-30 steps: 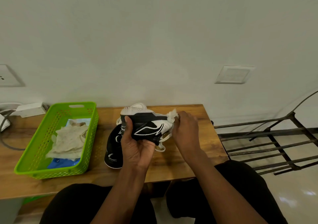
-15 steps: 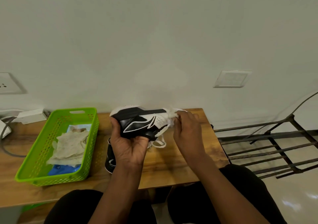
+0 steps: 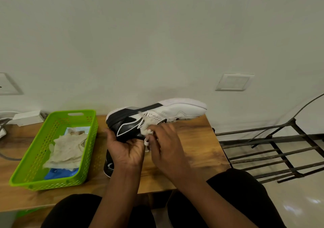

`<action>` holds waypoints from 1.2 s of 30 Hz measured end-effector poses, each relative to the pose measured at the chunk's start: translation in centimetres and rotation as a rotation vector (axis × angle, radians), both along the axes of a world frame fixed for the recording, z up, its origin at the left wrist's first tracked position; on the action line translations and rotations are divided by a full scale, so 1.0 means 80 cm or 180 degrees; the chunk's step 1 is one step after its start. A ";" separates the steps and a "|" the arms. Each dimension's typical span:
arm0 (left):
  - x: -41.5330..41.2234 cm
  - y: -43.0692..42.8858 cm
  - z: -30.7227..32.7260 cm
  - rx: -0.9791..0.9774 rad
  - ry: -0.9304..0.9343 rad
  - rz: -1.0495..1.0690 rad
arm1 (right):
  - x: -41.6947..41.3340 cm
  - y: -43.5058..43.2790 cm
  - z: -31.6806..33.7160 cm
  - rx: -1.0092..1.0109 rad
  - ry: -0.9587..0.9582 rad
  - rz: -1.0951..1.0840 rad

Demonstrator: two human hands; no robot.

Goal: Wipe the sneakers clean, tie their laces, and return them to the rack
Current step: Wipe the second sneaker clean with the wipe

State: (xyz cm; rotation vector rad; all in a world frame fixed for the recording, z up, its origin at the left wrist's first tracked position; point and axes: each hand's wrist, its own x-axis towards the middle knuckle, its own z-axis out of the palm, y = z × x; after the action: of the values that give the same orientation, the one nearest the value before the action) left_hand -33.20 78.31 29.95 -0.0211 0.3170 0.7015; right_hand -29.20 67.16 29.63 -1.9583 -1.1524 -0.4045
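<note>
Left hand (image 3: 125, 151) is gripping the sneaker (image 3: 154, 115) at its heel; right hand (image 3: 164, 144) fingers are pinching a cloth (image 3: 146, 127) against its side.

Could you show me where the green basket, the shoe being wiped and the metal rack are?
green basket (image 3: 88, 141), head view, on its right wall.
held sneaker (image 3: 177, 111), head view, on its white side near the toe.
metal rack (image 3: 280, 155), head view, on a dark crossbar.
</note>
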 end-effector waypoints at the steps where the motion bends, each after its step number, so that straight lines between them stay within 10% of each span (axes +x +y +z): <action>1: -0.001 0.001 -0.002 0.0014 0.0027 0.0016 | -0.001 0.000 0.000 -0.0073 -0.0197 0.0189; 8: -0.005 -0.012 0.019 -0.0169 0.0043 -0.0099 | 0.055 -0.017 0.008 0.0235 -0.0141 -0.1124; 21: -0.003 -0.040 0.043 -0.0034 0.0147 -0.0645 | 0.093 -0.059 0.061 0.1163 -0.0121 -0.1369; 29: 0.002 -0.048 0.032 0.2069 0.1445 -0.0848 | 0.076 -0.039 0.057 0.1220 0.0331 -0.0932; 36: -0.002 -0.036 0.027 0.2049 0.1877 -0.0805 | 0.068 -0.034 0.049 0.0795 0.0145 -0.0811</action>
State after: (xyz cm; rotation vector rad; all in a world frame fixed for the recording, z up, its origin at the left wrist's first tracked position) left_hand -33.33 75.40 32.11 0.8374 0.6309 0.5196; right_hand -23.73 64.44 33.53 -1.8857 -0.7833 -0.6040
